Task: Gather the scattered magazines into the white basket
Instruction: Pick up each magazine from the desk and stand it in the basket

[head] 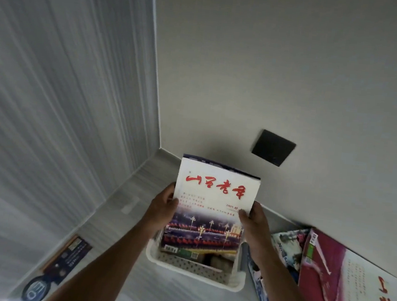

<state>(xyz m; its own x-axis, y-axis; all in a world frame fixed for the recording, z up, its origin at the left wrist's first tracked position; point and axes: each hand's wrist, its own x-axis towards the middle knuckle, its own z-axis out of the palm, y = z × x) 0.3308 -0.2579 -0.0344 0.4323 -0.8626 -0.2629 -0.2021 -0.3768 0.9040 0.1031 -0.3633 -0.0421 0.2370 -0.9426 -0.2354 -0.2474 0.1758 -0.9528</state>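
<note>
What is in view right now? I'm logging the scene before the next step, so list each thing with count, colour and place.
held magazines: at least two, front cover white with red title, upright in the basket
white basket: one, white, perforated, on the floor near the corner
loose magazines: several, topmost pink and white, overlapping right of the basket
dark card: one, dark blue, on the floor at the left wall
wall plate: one, black, on the wall above the basket
left hand: fingers grip the stack's left edge
right hand: fingers grip the right edge
</note>
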